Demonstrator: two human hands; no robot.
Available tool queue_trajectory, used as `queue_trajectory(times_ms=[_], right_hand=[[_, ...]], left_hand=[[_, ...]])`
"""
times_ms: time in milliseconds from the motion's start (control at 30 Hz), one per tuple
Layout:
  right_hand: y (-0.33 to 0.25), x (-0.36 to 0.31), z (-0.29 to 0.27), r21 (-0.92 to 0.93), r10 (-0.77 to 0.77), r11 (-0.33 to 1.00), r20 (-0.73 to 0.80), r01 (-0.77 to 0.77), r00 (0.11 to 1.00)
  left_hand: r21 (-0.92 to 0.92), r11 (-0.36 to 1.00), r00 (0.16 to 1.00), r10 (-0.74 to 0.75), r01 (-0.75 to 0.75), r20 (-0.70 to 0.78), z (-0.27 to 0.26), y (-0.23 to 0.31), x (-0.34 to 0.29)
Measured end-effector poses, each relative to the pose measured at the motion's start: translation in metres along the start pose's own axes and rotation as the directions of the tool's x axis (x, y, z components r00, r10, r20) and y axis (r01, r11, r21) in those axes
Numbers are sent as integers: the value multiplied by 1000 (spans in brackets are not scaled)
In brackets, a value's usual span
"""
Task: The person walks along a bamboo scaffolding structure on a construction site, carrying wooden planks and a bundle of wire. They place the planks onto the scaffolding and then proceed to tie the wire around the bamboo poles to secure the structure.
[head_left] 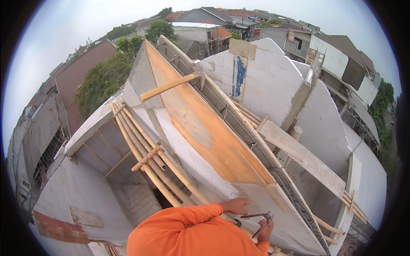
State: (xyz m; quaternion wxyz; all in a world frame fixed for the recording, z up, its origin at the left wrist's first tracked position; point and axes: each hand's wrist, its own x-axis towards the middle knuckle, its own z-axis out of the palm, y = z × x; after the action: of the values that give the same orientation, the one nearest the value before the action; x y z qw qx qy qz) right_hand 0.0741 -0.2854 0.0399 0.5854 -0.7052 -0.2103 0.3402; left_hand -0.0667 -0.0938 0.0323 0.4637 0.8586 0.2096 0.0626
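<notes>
My right hand [265,229] is closed around a dark metal hand tool that looks like pincers [255,215], its handles spread apart. Just to the left, my left hand [235,206] reaches out over the slanted panel, fingers loosely apart and nothing visible in them. Both hands are close to the lower end of the orange-brown plywood formwork board [205,134]. Along this board's right side runs a narrow channel with a steel rebar cage [252,143]. A claw hammer [168,87] with a wooden handle lies across the formwork's upper part, its head at the channel.
Lashed bamboo poles [147,155] form scaffolding at my left. A plank [303,155] slopes down on the right, above more bamboo [356,207]. White block walls [273,72] rise beyond, with deep drops into rooms on both sides. Rooftops [205,17] and trees [109,79] lie farther off.
</notes>
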Motion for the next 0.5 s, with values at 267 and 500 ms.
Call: queue_trajectory(times_ms=[267, 500], right_hand=[[-88, 41, 71, 614, -364, 786, 372, 68, 854], [-137, 45, 121, 578, -377, 816, 493, 29, 784]], left_hand=[[-262, 960, 964, -29, 101, 265, -50, 52, -16], [-568, 819, 993, -117, 85, -21, -59, 41, -33]])
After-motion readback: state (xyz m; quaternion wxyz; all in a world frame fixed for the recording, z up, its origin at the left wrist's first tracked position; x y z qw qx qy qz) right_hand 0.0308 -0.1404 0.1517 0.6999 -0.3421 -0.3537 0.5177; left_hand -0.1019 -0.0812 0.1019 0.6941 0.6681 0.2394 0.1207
